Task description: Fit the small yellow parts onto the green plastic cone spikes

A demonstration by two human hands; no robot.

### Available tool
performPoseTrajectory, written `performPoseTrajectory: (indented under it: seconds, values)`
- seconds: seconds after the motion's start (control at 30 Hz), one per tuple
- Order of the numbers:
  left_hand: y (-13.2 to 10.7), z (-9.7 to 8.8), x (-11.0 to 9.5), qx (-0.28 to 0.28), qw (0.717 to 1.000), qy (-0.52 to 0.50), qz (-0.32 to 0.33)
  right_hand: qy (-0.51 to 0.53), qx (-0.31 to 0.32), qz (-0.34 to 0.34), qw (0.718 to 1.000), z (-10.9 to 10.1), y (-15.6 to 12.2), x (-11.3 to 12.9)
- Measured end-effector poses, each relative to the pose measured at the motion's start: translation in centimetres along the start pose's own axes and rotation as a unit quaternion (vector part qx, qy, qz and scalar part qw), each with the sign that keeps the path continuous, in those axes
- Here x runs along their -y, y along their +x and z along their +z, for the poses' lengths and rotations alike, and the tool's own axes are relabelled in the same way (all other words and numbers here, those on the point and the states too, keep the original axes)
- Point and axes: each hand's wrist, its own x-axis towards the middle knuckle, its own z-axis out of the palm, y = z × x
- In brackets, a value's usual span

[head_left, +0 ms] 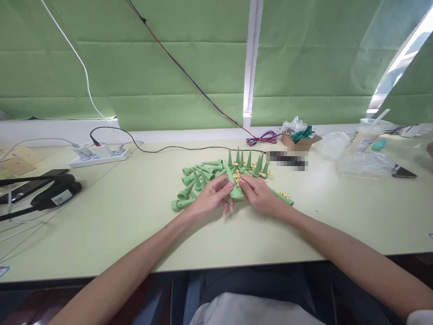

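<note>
My left hand (216, 193) is closed around a green plastic watering spike (232, 183), tilted with its point away from me and its wide end near me. At the spike's right side my right hand (255, 189) has its thumb and fingers pinched together. Whatever they grip is too small or hidden to make out. Small yellow plastic valves (237, 175) show just beyond the fingertips. Several more green spikes (197, 180) lie or stand in a pile around and behind both hands. Other yellow valves (284, 195) lie right of my right hand, by another spike.
A power strip (101, 155) and a black device (62, 192) are on the left. A thin black cable (182, 147) crosses the back of the table. Behind the pile stands a small cardboard box (299, 143); a drink cup (367, 135) and plastic bag (365, 164) are at the right.
</note>
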Motion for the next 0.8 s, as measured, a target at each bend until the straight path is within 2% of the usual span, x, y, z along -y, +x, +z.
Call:
performPoseTrajectory:
  seconds: [0.23,0.4,0.5,0.6,0.8]
  values:
    - [-0.2,0.1,0.3,-0.043,0.990,0.125,0.058,0.000,-0.001,0.019,1.000,0.0,0.2,0.3]
    - [-0.2,0.1,1.0,-0.087,0.977,0.172,0.093,-0.011,0.010,0.030,0.999,-0.1,0.3,0.5]
    - [-0.2,-0.1,0.9,-0.100,0.952,0.244,0.155,-0.006,0.015,0.038,0.999,-0.2,0.4,0.5]
    - [-0.2,-0.2,0.7,-0.086,0.928,0.304,0.197,0.006,0.027,0.052,0.998,-0.3,0.4,0.5]
    - [-0.3,-0.1,0.6,-0.089,0.931,0.300,0.187,0.031,0.039,0.069,0.996,-0.4,0.4,0.7]
